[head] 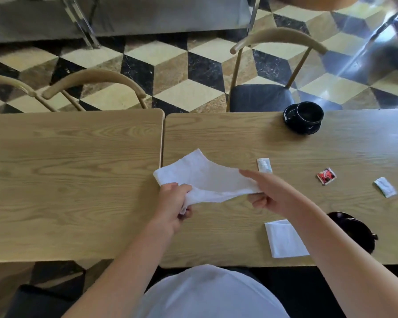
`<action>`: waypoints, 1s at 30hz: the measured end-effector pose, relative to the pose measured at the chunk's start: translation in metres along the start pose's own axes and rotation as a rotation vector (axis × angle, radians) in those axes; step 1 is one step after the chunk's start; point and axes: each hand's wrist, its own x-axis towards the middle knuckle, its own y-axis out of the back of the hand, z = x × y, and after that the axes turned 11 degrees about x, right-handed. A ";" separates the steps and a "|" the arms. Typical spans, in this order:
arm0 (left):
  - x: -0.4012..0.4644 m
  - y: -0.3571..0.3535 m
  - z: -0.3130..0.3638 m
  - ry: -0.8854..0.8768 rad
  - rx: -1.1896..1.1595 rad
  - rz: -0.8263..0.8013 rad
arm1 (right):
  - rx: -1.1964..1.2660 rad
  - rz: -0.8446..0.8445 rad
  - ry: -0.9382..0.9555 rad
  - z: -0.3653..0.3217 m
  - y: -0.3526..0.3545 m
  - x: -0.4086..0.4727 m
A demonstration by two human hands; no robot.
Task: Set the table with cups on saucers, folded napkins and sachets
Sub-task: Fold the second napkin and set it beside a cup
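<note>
1. Left hand first: its fingers are curled tight round the near corner of the white napkin, pinching it just above the desk.
2. The napkin stretches, half unfolded, from that hand across to the right hand.
3. The right hand's fingers are fairly straight; upper fingers lie over the napkin's right end, lower ones beneath, clamping it.
4. Just beyond sits a white sachet; its printing is too blurred to read.
5. Near the desk's front edge lies a folded napkin.
6. Far side: black cup on its saucer.
7. Further right, a red sachet, lettering unreadable.
</note>
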 end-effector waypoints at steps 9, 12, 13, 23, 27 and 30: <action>0.007 0.012 0.123 -0.102 -0.164 -0.164 | 0.131 -0.043 0.276 -0.080 -0.061 -0.013; 0.011 0.012 0.177 -0.131 -0.275 -0.265 | 0.139 -0.033 0.378 -0.122 -0.084 -0.013; 0.011 0.013 0.195 -0.166 -0.292 -0.281 | 0.138 -0.018 0.425 -0.136 -0.090 -0.015; -0.001 0.027 0.247 -0.491 -0.232 -0.166 | 0.094 -0.050 0.700 -0.172 -0.094 -0.044; 0.007 0.029 0.183 -0.462 -0.105 -0.118 | 0.053 0.058 0.607 -0.122 -0.068 -0.030; 0.019 0.030 0.114 -0.357 -0.038 -0.096 | -0.022 0.111 0.497 -0.063 -0.043 -0.012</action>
